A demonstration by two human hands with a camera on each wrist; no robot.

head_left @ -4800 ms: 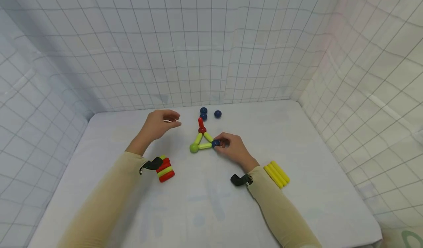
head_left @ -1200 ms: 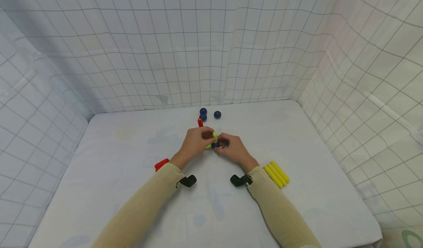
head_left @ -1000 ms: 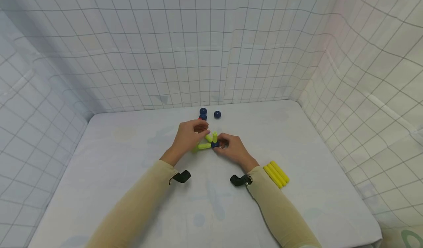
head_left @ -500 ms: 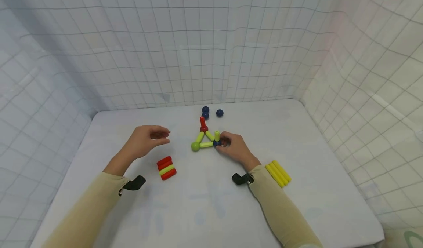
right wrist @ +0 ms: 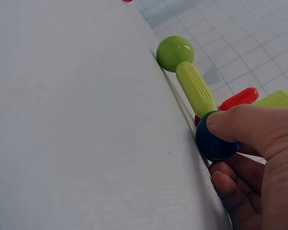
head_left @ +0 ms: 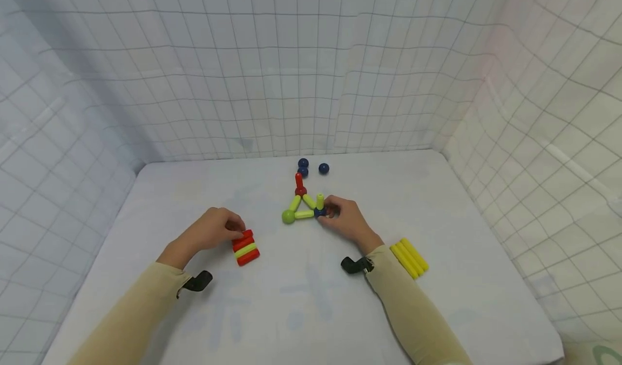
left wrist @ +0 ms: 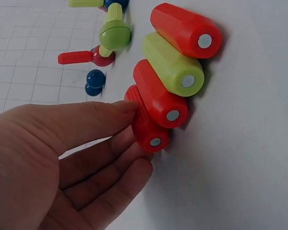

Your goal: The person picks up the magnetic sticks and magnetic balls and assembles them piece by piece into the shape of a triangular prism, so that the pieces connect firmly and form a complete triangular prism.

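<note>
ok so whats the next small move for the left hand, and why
Probably pinch the end red rod and lift it off the row. The left hand already touches it with thumb and fingertips but has not closed round it. The right hand holds the blue ball at the triangle's corner, where a green rod stands, steadying the frame for another piece.

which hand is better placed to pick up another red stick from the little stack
Left. The left hand already touches the end red stick of the stack, while the right hand grips the blue ball of the triangle, probably steadying it.
</note>
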